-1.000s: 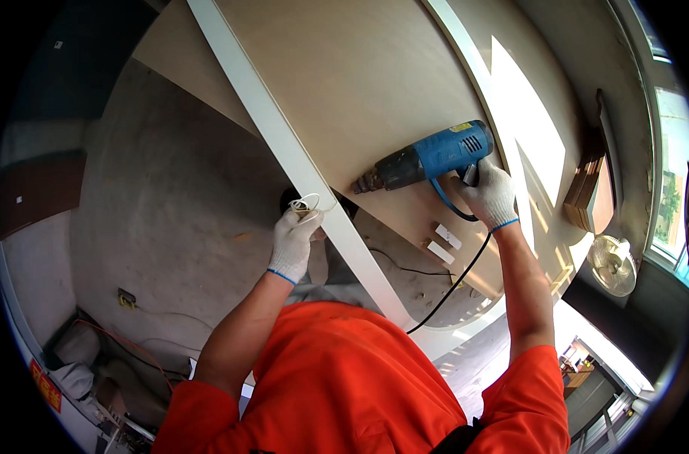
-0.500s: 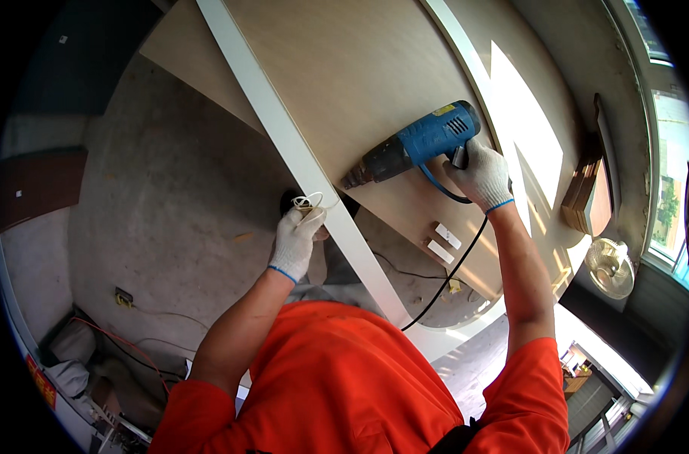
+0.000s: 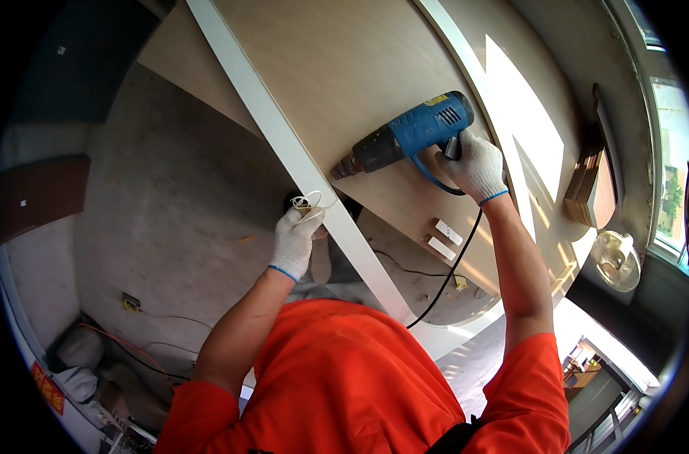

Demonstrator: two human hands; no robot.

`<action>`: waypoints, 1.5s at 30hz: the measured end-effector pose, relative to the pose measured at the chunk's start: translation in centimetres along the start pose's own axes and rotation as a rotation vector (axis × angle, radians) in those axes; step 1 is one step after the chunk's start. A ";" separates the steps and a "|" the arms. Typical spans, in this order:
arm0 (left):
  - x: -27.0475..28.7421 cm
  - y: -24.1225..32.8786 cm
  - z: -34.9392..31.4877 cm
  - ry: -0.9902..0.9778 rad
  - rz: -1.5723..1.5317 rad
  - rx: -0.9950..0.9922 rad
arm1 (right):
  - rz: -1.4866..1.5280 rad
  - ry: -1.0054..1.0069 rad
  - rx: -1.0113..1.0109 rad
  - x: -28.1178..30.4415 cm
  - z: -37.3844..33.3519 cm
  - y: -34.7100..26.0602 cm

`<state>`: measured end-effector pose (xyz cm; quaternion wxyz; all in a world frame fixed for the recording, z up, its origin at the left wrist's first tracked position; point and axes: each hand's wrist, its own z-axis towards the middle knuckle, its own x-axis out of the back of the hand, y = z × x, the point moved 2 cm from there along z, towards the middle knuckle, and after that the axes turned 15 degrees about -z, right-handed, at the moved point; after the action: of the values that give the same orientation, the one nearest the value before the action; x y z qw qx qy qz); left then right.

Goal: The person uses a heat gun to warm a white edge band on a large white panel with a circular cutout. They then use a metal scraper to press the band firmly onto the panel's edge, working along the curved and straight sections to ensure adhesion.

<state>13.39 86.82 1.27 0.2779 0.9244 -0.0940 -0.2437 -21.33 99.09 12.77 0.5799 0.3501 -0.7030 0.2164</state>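
My right hand (image 3: 477, 165), in a white glove, grips the handle of a blue and black corded power tool (image 3: 405, 140). The tool's dark nose points left and down toward the white edge strip (image 3: 299, 155) of a large brown wooden panel (image 3: 359, 68). My left hand (image 3: 295, 238), also gloved, presses against the white strip from below and pinches a small curl of pale thin material (image 3: 306, 202). The tool's black cord (image 3: 450, 265) hangs down from the handle across the panel.
Two small white blocks (image 3: 443, 238) lie on the panel's lower part. A grey concrete floor (image 3: 155, 204) spreads to the left, with bags and wires at lower left. A round fan (image 3: 617, 261) and stacked boards (image 3: 586, 189) stand at right near a window.
My right hand has lifted the tool up and to the right along the panel. My left hand stays on the white strip at about the same spot.
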 end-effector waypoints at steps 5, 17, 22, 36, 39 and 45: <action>0.0 0.2 -0.1 -0.006 -0.048 -0.007 | -0.056 0.006 0.040 1.0 -0.4 0.7; -0.4 0.3 -0.4 -0.007 -0.009 -0.014 | -0.009 0.149 0.073 1.6 -1.2 0.2; -0.4 0.7 -0.6 -0.005 -0.014 0.000 | -0.066 0.023 0.087 2.9 -2.1 1.4; -0.5 1.0 -0.8 -0.032 -0.005 -0.016 | -0.070 0.014 0.083 3.9 -2.7 1.7; -0.5 0.8 -0.9 -0.022 0.000 -0.027 | -0.055 0.052 0.054 3.5 -2.5 1.1; 0.1 0.5 -0.3 -0.031 0.011 -0.015 | -0.080 0.124 0.095 3.5 -2.0 1.1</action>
<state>13.61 86.53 1.69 0.2848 0.9178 -0.1017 -0.2572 -21.07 100.37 16.69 0.6131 0.3913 -0.6401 0.2474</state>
